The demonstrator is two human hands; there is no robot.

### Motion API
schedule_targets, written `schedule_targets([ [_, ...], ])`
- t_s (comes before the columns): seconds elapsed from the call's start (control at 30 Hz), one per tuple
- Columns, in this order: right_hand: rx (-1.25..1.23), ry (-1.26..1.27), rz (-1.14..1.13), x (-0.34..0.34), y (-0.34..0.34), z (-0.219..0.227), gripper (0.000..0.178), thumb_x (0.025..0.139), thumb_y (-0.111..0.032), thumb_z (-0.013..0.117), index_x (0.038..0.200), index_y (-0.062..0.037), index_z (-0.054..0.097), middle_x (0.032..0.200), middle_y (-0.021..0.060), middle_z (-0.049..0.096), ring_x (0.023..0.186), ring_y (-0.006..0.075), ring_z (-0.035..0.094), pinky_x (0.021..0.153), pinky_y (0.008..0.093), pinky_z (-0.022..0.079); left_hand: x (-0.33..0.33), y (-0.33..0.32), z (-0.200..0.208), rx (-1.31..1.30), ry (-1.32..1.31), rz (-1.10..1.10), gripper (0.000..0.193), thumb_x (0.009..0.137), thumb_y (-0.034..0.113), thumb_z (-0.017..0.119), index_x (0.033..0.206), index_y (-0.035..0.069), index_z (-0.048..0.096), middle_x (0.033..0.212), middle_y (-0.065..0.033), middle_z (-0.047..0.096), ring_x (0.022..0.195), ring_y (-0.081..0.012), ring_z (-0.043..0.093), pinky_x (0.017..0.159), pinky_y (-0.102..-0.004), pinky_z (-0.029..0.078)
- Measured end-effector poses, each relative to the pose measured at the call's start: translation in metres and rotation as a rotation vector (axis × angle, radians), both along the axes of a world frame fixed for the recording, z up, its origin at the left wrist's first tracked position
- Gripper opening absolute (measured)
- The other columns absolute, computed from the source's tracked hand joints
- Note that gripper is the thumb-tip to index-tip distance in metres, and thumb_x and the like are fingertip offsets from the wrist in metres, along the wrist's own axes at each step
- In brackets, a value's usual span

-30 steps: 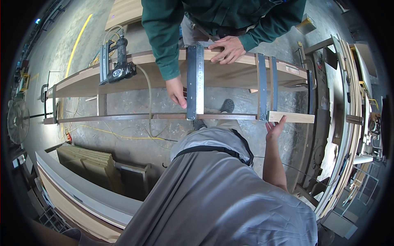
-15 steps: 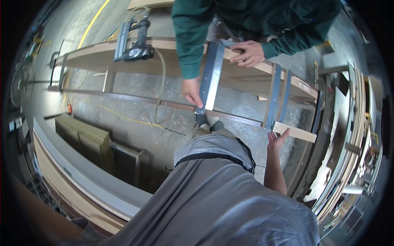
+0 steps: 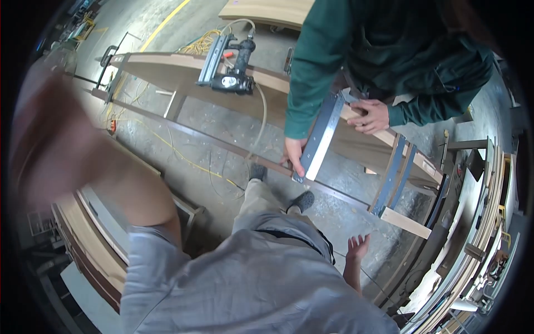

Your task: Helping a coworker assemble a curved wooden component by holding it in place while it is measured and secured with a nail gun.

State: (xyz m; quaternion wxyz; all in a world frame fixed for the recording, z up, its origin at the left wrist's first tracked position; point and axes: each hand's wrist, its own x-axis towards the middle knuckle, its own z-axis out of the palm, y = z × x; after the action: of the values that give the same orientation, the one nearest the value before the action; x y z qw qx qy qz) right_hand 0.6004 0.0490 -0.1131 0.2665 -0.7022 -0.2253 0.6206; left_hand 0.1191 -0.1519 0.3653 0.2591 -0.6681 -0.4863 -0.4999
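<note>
My left hand (image 3: 53, 133) is raised high at the far left, smeared by motion, so its fingers cannot be made out. My right hand (image 3: 357, 246), empty with its fingers apart, is held low over the floor. Just beyond it, a short pale wood block (image 3: 406, 222) lies by the near end of two dark grey crosspieces (image 3: 389, 177) on a long wooden frame (image 3: 222, 142). Farther left on the frame, a co-worker's two hands (image 3: 370, 116) steady a wide grey metal-edged crosspiece (image 3: 321, 136) at both ends.
A nail gun (image 3: 231, 69) with a pale air hose (image 3: 263, 111) rests on the frame's far rail. A yellow cord (image 3: 192, 158) runs across the floor. Stacked boards (image 3: 484, 206) stand on the right, more panels (image 3: 92, 245) on the left. My feet are beneath the near rail.
My right hand has let go of the pale wood block and drawn back toward me. My left arm has swung up into view. The view has shifted, so the frame sits lower and farther right.
</note>
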Motion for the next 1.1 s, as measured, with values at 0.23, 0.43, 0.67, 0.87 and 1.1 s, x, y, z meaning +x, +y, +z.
schedule_targets([
  [0.23, -0.111, -0.259, 0.031, -0.039, -0.105, 0.022, 0.052, 0.09, -0.036, 0.057, 0.135, -0.0135, 0.043, 0.13, 0.0103, 0.049, 0.097, 0.0285, 0.055, 0.078, 0.0431, 0.049, -0.218, 0.081, -0.323, -0.965, -0.583, 0.983, 0.062, 0.074, 0.045, 0.072, 0.119, 0.005, 0.056, 0.112, -0.0186, 0.059, 0.104, -0.0362, 0.058, 0.087, -0.0437, 0.048],
  [0.43, 0.083, -0.193, 0.145, -0.157, -0.151, 0.076, 0.05, 0.092, -0.024, 0.057, 0.137, -0.0106, 0.041, 0.122, 0.008, 0.054, 0.092, 0.0191, 0.057, 0.078, 0.0348, 0.051, -0.253, 0.094, -0.314, -1.366, -0.508, 0.997, 0.06, 0.067, 0.043, 0.076, 0.107, 0.003, 0.055, 0.102, -0.0194, 0.066, 0.101, -0.0338, 0.062, 0.087, -0.0434, 0.047],
  [0.67, 0.193, -0.217, 0.17, -0.212, -0.185, 0.095, 0.05, 0.09, -0.022, 0.06, 0.135, -0.0044, 0.044, 0.12, 0.0111, 0.054, 0.092, 0.0164, 0.057, 0.078, 0.0317, 0.051, -0.251, 0.05, -0.292, -1.046, -0.687, 0.925, 0.058, 0.069, 0.038, 0.071, 0.11, 0.003, 0.05, 0.097, -0.0255, 0.064, 0.095, -0.0426, 0.062, 0.084, -0.0481, 0.048],
  [0.87, 0.847, -0.465, 0.665, -0.272, -0.171, 0.167, 0.048, 0.082, -0.014, 0.067, 0.125, 0.0002, 0.05, 0.122, 0.0179, 0.054, 0.102, 0.0313, 0.057, 0.086, 0.0362, 0.05, -0.264, -0.066, -0.217, -0.882, -0.775, 0.586, 0.05, 0.072, 0.015, 0.063, 0.118, 0.0, 0.05, 0.091, -0.0177, 0.064, 0.085, -0.0312, 0.063, 0.078, -0.0412, 0.047],
  [1.1, 1.733, -0.078, 1.129, -0.344, -0.183, 0.299, 0.049, 0.07, -0.014, 0.073, 0.117, -0.0075, 0.061, 0.123, 0.0148, 0.055, 0.109, 0.0281, 0.057, 0.095, 0.0434, 0.045, -0.136, -0.137, -0.104, -1.406, 0.142, 0.302, 0.056, 0.057, 0.012, 0.075, 0.105, 0.001, 0.049, 0.088, -0.0186, 0.057, 0.086, -0.0391, 0.054, 0.077, -0.0465, 0.043],
])
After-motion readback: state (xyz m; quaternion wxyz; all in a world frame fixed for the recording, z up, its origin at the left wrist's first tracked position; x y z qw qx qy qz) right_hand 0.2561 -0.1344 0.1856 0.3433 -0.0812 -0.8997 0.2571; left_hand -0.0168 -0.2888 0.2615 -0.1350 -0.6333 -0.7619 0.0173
